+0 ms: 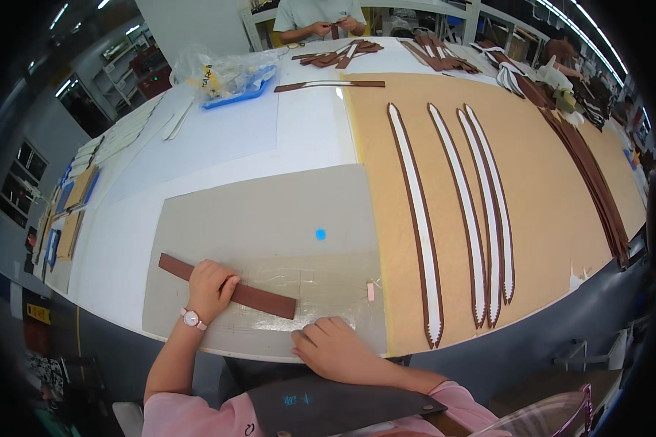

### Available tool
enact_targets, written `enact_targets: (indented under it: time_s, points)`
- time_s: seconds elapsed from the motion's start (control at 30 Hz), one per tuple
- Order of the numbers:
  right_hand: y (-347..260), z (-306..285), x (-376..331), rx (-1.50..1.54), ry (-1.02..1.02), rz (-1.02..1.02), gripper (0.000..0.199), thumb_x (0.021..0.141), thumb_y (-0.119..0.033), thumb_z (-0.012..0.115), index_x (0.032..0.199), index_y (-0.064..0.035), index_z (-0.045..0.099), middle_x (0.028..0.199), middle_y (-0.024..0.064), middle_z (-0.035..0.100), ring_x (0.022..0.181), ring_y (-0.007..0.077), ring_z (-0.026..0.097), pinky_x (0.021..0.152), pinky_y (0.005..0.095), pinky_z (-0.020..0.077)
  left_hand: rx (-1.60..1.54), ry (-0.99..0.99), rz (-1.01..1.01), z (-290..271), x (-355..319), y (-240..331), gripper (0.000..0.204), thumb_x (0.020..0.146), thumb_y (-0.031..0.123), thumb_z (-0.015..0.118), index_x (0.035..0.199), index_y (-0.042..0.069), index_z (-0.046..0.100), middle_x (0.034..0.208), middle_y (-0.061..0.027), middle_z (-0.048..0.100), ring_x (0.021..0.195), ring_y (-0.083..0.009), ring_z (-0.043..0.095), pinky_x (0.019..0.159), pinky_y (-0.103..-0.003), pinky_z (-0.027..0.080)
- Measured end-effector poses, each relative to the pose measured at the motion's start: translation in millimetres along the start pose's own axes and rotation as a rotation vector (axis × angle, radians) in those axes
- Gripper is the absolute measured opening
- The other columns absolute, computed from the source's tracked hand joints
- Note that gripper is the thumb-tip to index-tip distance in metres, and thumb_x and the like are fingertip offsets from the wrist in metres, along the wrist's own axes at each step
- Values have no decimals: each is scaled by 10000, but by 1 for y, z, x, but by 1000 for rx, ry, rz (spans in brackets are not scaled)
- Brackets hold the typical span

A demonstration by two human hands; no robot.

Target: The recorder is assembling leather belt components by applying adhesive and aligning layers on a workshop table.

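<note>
A flat brown leather strip [266, 299] lies slantwise over a grey board [248, 211] in front of me. My left hand [210, 285], a watch on its wrist, is closed over the strip's middle. Both ends of the strip stick out past my fingers. To the right, my right hand [329, 346] rests at the board's near edge, just below the strip's right end and apart from it. Its fingers are curled in, and whatever they may hold is hidden. A small pink piece [370, 291] lies on the board by its right edge, near a stretch of clear tape.
Several long brown strips with white middles [414, 218] lie on tan paper [547, 218] to the right. A stack of brown strips [594, 189] runs along the far right. Beyond stand a blue tray with plastic bags [233, 95] and a co-worker [321, 18] handling a brown piece.
</note>
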State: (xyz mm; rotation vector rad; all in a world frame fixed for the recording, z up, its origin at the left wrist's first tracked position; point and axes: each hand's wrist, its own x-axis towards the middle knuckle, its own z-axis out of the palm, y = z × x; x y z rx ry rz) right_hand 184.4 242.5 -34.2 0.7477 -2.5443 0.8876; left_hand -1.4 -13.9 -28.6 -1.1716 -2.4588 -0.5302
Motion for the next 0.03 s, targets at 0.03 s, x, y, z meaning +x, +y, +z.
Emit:
enact_targets:
  time_s: [0.03]
  points:
    - [0, 0, 1, -33, 10, -15, 275, 865, -249, 696, 1017, -24, 650, 865, 68, 542, 840, 226, 553, 756, 362, 441, -1, -16, -15, 1, 0, -2, 126, 802, 180, 744, 791, 81, 666, 763, -89, 624, 776, -311, 586, 747, -428, 459]
